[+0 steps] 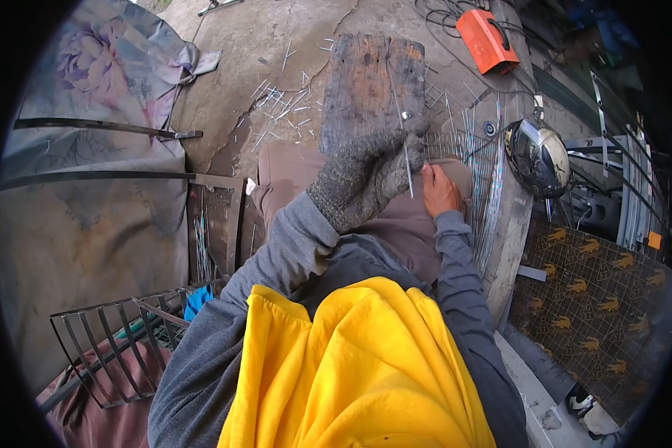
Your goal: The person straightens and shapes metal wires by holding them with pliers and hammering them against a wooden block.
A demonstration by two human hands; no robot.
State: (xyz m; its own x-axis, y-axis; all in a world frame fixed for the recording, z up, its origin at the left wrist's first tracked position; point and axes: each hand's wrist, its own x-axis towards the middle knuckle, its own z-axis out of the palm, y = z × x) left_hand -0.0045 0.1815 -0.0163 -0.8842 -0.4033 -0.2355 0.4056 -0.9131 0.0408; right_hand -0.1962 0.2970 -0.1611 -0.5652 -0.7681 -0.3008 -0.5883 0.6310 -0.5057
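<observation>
My left hand (369,175) wears a thick grey knitted glove, its fingers closed around a thin metal rod (408,168). The rod points up and down the view, and a small shiny piece shows by the fingertips. Just right of it, my right hand (442,193) is bare and rests by my right thigh with its fingers curled in. Whether anything lies inside those fingers is hidden. Beyond both hands lies a worn wooden board (373,82) on the floor in front of my knees.
Short cut metal rods (280,104) litter the concrete left of the board. Long thin rods (489,201) lie along my right side, near a welding helmet (537,157). An orange machine (487,41) with cables stands beyond. Metal bars (112,351) and a hanging sheet (89,239) flank my left.
</observation>
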